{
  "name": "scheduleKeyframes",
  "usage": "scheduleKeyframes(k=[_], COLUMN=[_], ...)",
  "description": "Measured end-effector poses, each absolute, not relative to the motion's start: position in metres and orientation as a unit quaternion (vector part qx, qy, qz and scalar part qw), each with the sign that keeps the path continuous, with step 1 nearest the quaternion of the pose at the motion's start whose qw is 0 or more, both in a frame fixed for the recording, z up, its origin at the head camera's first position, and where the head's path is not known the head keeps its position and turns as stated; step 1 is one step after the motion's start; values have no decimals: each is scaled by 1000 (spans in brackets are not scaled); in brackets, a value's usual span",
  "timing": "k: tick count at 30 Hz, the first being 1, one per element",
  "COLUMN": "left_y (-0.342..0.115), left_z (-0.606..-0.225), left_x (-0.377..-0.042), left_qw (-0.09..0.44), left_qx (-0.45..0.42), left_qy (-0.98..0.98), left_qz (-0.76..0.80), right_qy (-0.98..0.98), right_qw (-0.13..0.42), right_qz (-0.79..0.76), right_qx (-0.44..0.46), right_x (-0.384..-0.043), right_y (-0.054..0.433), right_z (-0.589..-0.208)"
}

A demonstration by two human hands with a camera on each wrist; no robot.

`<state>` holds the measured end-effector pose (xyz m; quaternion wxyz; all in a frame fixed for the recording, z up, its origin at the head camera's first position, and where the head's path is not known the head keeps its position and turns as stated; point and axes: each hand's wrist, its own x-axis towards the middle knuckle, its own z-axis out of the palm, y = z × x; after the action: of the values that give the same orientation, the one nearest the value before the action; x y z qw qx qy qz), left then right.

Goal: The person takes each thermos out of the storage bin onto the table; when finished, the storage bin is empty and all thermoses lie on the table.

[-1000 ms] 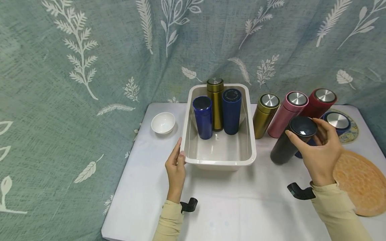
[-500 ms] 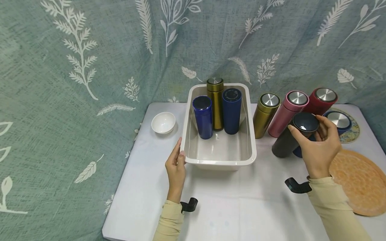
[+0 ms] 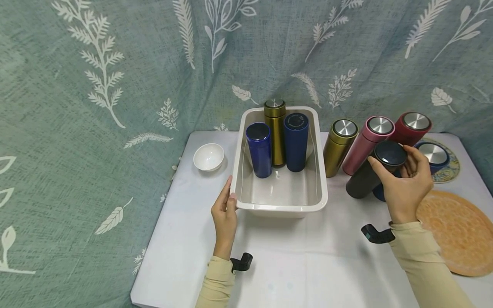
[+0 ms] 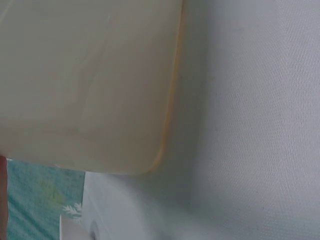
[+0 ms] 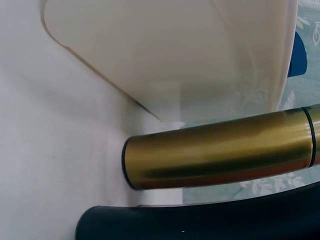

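My right hand (image 3: 410, 188) grips a black thermos bottle (image 3: 362, 179) just below its dark lid, thumb on the near side. In the right wrist view, the black thermos (image 5: 200, 220) lies beside a gold thermos (image 5: 215, 152). My left hand (image 3: 224, 214) holds the left front corner of a white plastic tub (image 3: 283, 208), thumb at the rim and fingers along the outside. Inside the tub stand a shiny blue thermos (image 3: 259, 156), a tall gold thermos (image 3: 277, 137) and a dark blue thermos (image 3: 295, 147). The left wrist view shows the tub's outer wall (image 4: 90, 90).
Right of the tub stand a gold thermos (image 3: 339, 147), a pink thermos (image 3: 366, 147), a red thermos (image 3: 410, 128) and a blue thermos (image 3: 435, 156), partly hidden. A round orange-brown mat (image 3: 458, 233) lies at right. A white bowl (image 3: 209, 157) sits left of the tub.
My right hand has moved the black thermos a little away from me, toward the pink one. My left hand and the tub have stayed put.
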<state>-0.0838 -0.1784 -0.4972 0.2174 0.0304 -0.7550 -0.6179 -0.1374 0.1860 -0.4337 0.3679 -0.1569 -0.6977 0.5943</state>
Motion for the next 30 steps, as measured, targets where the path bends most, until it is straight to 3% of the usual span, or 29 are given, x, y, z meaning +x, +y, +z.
scheduleKeyframes(k=[30], left_y=[-180], left_z=[-499], left_x=[-84], left_qw=[222], left_qx=[27], left_qy=[-760], left_qz=[-611], right_qy=[-694], right_qw=[348], right_qz=[619], right_qx=[-116], right_x=[-140], right_y=[186], right_z=[-443])
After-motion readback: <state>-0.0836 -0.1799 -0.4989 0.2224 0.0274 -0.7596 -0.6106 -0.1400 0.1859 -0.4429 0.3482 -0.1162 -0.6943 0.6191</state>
